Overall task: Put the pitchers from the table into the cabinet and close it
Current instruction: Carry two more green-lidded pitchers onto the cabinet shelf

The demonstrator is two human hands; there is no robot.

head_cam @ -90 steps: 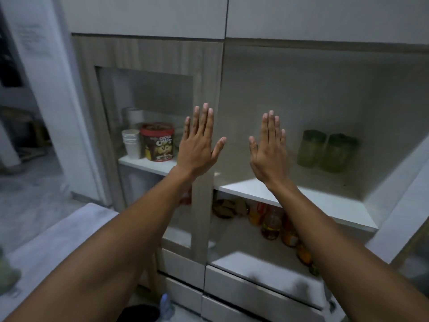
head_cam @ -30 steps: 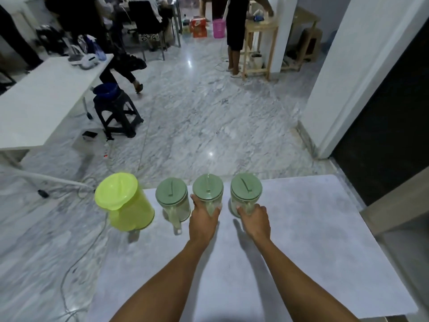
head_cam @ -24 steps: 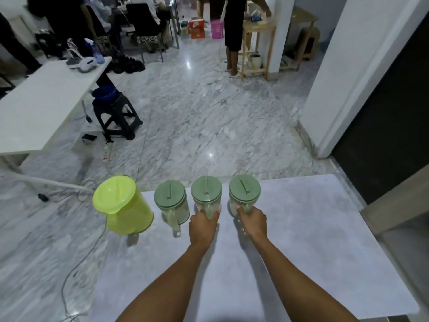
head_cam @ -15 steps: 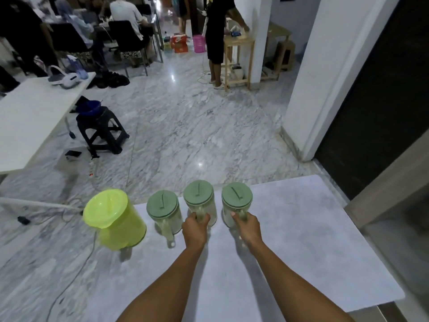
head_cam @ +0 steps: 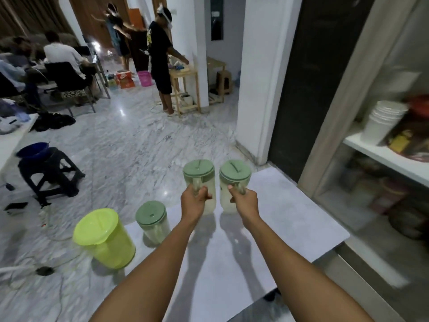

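Observation:
I hold two clear pitchers with dull green lids up above the white table. My left hand grips the handle of the left pitcher. My right hand grips the handle of the right pitcher. A third green-lidded pitcher stands on the table's far left part. Beside it stands a bigger bright yellow-green pitcher at the left corner. The cabinet is at the right, with its shelves showing.
A stack of white cups and packets sit on the cabinet shelf. A dark stool with a blue bowl stands on the marble floor at left, with cables around it. Several people are in the room beyond. A white pillar rises ahead.
Both hands closed on the handles of two green-lidded pitchers and lifted them off the table. My view has swung right, bringing the cabinet into sight.

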